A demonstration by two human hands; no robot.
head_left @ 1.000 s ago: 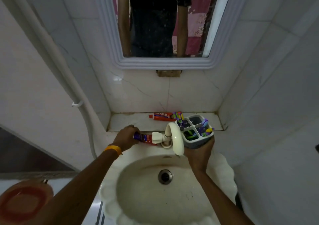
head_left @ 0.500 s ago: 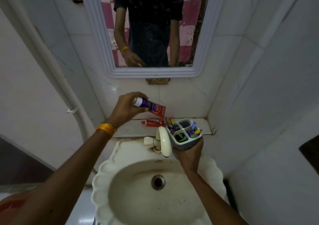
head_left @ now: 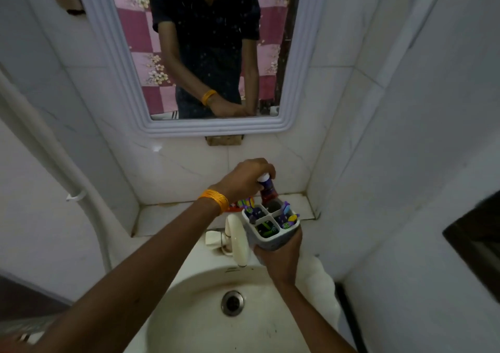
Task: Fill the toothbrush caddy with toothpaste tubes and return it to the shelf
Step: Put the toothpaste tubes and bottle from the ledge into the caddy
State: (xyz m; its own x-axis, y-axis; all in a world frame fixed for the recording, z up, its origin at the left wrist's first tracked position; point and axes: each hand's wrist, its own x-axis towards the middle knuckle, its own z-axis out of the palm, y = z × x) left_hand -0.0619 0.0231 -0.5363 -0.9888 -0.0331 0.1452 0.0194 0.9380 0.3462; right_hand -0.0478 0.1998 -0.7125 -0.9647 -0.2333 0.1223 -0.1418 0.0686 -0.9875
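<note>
My right hand [head_left: 281, 260] grips a grey toothbrush caddy [head_left: 273, 240] from below, above the basin's back edge. It has several compartments, most holding colourful toothbrushes. My left hand [head_left: 243, 179], with an orange bangle on the wrist, holds a purple and red toothpaste tube [head_left: 267, 189] by its white cap end. The tube points down, its lower end at the caddy's far compartment. A second red toothpaste tube [head_left: 238, 205] lies on the marble shelf [head_left: 167, 217] behind, mostly hidden by my left wrist.
A cream tap [head_left: 238, 239] curves over the white sink [head_left: 216, 325] just left of the caddy. A framed mirror [head_left: 205, 55] hangs above the shelf. Tiled walls close in on both sides, and a white pipe [head_left: 54, 168] runs down the left wall.
My left hand lifted the purple tube off the sink ledge, carried it right and turned it cap-up over the caddy. The caddy stayed in my right hand.
</note>
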